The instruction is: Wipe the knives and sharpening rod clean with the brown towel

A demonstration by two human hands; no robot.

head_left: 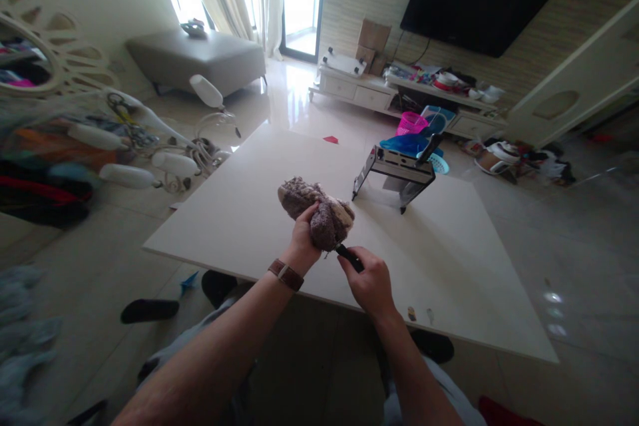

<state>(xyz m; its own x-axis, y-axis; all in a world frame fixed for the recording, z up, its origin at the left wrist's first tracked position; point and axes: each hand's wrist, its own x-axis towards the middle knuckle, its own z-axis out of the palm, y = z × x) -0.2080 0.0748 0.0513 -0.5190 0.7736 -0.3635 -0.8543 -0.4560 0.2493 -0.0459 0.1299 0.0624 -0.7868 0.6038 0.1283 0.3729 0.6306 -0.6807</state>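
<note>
My left hand point(302, 239) is closed round a fluffy brown-grey cloth point(319, 210), bunched up and held just above the near part of a large white table point(439, 253). A brown watch strap sits on that wrist. Close below the cloth, my right hand point(370, 283) grips a black handle point(349, 257). The handle's far end disappears under the cloth, so I cannot make out what tool it belongs to.
A metal stand with black legs point(397, 173) stands further back on the table, with blue items and a pink basket point(411, 122) behind it. A chandelier with white lamps point(164, 146) lies on the floor at the left. Black slippers point(150, 309) lie near my legs.
</note>
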